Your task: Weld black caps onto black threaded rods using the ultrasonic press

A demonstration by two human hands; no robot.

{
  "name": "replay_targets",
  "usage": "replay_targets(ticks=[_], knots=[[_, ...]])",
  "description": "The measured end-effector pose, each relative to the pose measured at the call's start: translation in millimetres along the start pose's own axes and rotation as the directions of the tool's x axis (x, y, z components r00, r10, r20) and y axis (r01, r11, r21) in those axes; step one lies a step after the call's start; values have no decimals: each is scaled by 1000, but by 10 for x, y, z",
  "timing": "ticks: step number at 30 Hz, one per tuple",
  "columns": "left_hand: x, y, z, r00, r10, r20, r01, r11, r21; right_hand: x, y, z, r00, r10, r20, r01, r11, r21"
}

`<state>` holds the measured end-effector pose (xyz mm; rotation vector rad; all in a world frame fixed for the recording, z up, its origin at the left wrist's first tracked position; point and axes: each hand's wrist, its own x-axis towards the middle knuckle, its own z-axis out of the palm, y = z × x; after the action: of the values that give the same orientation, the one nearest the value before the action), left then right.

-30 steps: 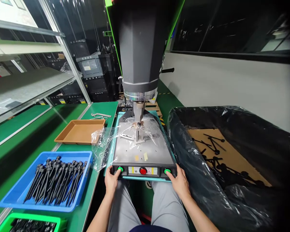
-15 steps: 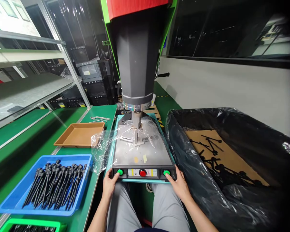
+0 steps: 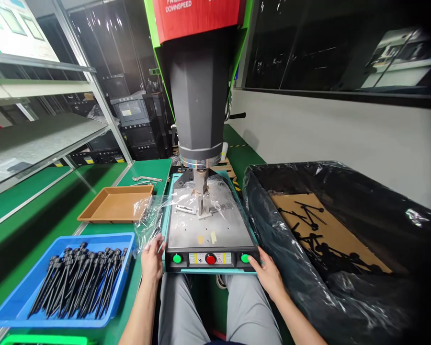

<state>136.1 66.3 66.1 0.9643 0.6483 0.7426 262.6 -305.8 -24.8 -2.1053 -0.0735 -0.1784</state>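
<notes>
My left hand [image 3: 153, 258] is off the left green button [image 3: 177, 258], its fingers apart beside the left edge of the press base [image 3: 208, 237] and close to a clear plastic sheet [image 3: 151, 218]. At the right front corner, my right hand [image 3: 268, 274] rests with its thumb by the right green button [image 3: 244, 258] and its fingers along the base's side. Between the buttons sits a red button [image 3: 210, 259]. The press head [image 3: 197, 100] hangs above, and its metal tool [image 3: 200, 184] reaches down to a small fixture, partly covered by plastic.
To the left, a blue tray [image 3: 124, 282] holds many black cable ties [image 3: 79, 278], with a brown tray [image 3: 111, 218] behind it and a wrench [image 3: 147, 179] farther back. On the right stands a black-lined bin [image 3: 258, 211] with black pieces on cardboard [image 3: 290, 201].
My left hand has left the left green button and moved left and slightly up. My right thumb has eased off the right button to its edge. The view has shifted slightly.
</notes>
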Motion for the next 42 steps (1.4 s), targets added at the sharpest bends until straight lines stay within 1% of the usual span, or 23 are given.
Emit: replay_targets(ticks=[3,5,7,8,9,10,11,13,14,16,19,23,24,25,26,28,29,30,32,33,34,38,42], knots=[[60,269,71,1000,-20,11,22,964,-265,-27,-231,-12,994,-31,-107,34,999,28],[74,315,140,1000,-27,-2,24,919,-393,-71,-400,51,988,-69,-137,83,992,99],[21,209,258,997,-79,14,78,914,-399,-131,-545,177,998,-56,-42,65,967,245],[-32,114,338,991,-128,44,136,930,-342,-163,-607,256,998,-45,42,29,947,321],[-97,9,430,976,-192,105,212,948,-239,-193,-664,338,990,-41,136,-15,923,386],[-167,-91,531,946,-262,190,288,950,-120,-216,-719,421,972,-44,229,-61,899,434],[-233,-171,634,918,-287,273,309,951,-37,-230,-775,498,949,-54,310,-102,879,465],[-334,-236,835,877,-244,414,253,967,34,-217,-903,632,902,-91,421,-142,861,489],[-362,-219,925,869,-196,454,210,977,19,-188,-977,688,884,-111,453,-142,861,489],[-380,-115,1072,875,-129,466,173,984,-52,-94,-1144,783,857,-148,493,-122,872,473],[-380,76,1210,895,-148,421,227,963,-146,80,-1416,908,816,-232,529,-43,889,456],[-443,208,1285,900,-174,400,270,942,-199,270,-1724,1057,709,-385,591,163,904,395],[-463,223,1293,901,-173,398,275,938,-213,320,-1782,1089,707,-395,586,200,907,370],[-480,236,1297,902,-171,396,277,934,-227,377,-1832,1116,737,-390,552,226,912,343],[-492,247,1299,903,-168,395,277,931,-238,445,-1875,1139,790,-376,484,245,917,314],[-499,265,1296,904,-165,394,275,931,-241,614,-1948,1165,898,-355,260,292,923,252],[-493,269,1292,905,-165,392,272,933,-236,712,-1982,1169,924,-359,132,326,920,217],[-483,271,1288,907,-167,388,269,936,-227,817,-2016,1166,928,-372,18,363,915,178],[-456,264,1283,910,-169,378,262,942,-211,1028,-2091,1150,902,-411,-132,424,901,93],[-442,256,1283,912,-169,373,259,944,-205,1128,-2129,1140,890,-427,-159,440,897,53],[-430,248,1285,913,-171,370,259,944,-204,1220,-2168,1130,886,-440,-148,449,893,26],[-395,221,1305,910,-189,370,279,937,-209,1488,-2290,1111,880,-474,32,473,881,23],[-377,223,1334,899,-187,397,285,936,-205,1618,-2385,1088,867,-493,72,490,870,58]])
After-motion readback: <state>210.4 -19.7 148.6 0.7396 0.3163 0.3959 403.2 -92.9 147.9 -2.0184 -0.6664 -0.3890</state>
